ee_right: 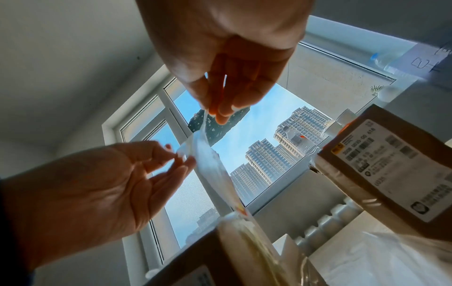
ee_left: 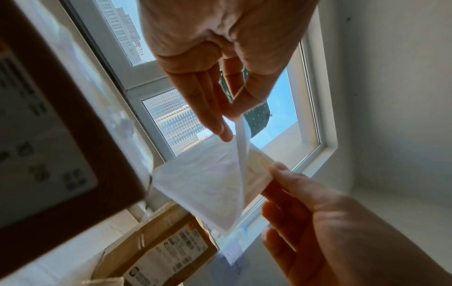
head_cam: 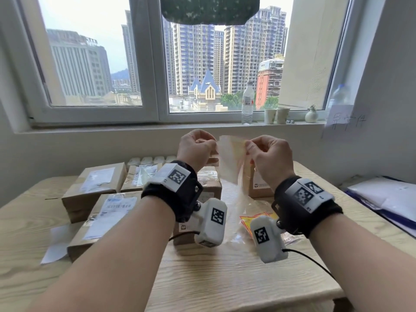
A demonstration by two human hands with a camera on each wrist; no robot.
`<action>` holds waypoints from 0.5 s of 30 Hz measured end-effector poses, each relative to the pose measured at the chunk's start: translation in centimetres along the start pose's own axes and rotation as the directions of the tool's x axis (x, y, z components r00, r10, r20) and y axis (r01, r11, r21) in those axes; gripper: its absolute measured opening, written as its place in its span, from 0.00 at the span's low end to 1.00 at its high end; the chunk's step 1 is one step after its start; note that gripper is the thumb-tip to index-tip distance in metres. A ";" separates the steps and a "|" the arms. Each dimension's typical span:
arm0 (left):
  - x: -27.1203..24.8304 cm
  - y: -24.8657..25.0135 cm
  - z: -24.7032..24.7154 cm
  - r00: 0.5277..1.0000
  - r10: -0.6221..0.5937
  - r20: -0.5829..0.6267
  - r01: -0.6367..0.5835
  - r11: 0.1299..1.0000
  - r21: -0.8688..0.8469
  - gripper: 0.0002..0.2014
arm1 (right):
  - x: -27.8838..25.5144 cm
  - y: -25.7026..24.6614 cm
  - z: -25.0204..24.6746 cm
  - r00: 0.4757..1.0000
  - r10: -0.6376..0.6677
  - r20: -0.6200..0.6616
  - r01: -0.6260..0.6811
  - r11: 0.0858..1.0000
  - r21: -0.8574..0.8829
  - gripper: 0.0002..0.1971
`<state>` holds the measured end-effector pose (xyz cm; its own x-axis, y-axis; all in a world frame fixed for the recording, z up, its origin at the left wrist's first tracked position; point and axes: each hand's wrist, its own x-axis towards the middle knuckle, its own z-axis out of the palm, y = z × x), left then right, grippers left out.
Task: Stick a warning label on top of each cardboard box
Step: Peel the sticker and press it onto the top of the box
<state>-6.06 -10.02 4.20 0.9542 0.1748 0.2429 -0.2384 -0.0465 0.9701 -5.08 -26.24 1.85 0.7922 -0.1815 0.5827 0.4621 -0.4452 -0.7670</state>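
Peeling is the step in hand: left hand [head_cam: 196, 147] and right hand [head_cam: 267, 152] each pinch the warning label [head_cam: 230, 158], separating its backing. Next, I judge, comes pressing it onto a cardboard box [head_cam: 95, 188] on the tabletop [head_cam: 225, 278]

warning label [head_cam: 229, 154]: pale, translucent sheet with a yellowish tint, held up in the air above the boxes, pinched at its upper edge from both sides; it hangs loosely and a white backing layer [ee_left: 240, 154] is parting from it (seen from the left wrist).
spare labels [head_cam: 254, 220]: red and yellow, lying flat on the table inside a clear plastic bag.
cardboard boxes [head_cam: 96, 186]: several brown taped parcels with white shipping labels, lying flat and close together on the wooden table, left and centre.
upright box [head_cam: 256, 181]: stands behind the held label.
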 end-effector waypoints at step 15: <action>-1.0 -0.2 -18.5 0.837 -0.026 -0.547 0.090 0.992 0.090 0.08 | -0.8 -4.9 4.9 0.994 0.104 -0.012 -0.098 0.965 0.245 0.11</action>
<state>-10.37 8.03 3.84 0.7057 0.6854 0.1796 -0.1344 -0.1194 0.9837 -6.08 -19.65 3.81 0.8313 -0.2374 0.5026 0.4656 -0.1967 -0.8629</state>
